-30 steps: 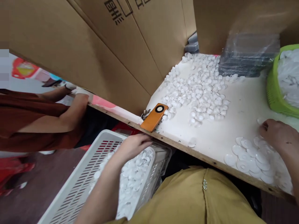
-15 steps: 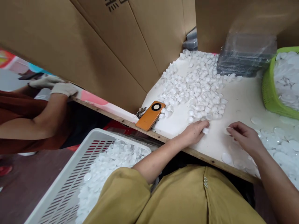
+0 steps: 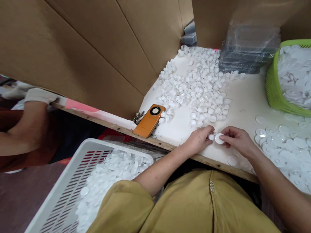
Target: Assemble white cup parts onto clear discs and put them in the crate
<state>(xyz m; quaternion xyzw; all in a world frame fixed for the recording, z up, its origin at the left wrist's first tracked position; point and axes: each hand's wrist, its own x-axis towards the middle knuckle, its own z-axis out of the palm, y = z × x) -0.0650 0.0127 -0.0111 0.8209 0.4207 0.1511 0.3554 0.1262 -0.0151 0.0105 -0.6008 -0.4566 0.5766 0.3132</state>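
Near the table's front edge, my left hand [image 3: 200, 139] pinches a small round white plastic piece [image 3: 211, 137] between thumb and fingers. My right hand [image 3: 235, 139] grips a thin white plastic disc [image 3: 219, 138] by its edge. The two pieces are close together, and I cannot tell whether they touch. Beyond my left hand spreads a heap of small white plastic pieces [image 3: 191, 87]. To the right of my right hand lie many loose flat white discs [image 3: 286, 149].
An orange phone [image 3: 148, 121] lies beside keys [image 3: 138, 117] at the table edge. A green basket [image 3: 272, 87] of discs and plastic-wrapped grey stacks [image 3: 243, 58] stand behind. Cardboard [image 3: 102, 55] walls the left. Below is a white crate [image 3: 73, 181]. A co-worker's gloved hand [image 3: 40, 96] is at left.
My right hand has moved left with its disc, up to the piece in my left hand. My left hand stays nearly in place. The view has shifted slightly right.
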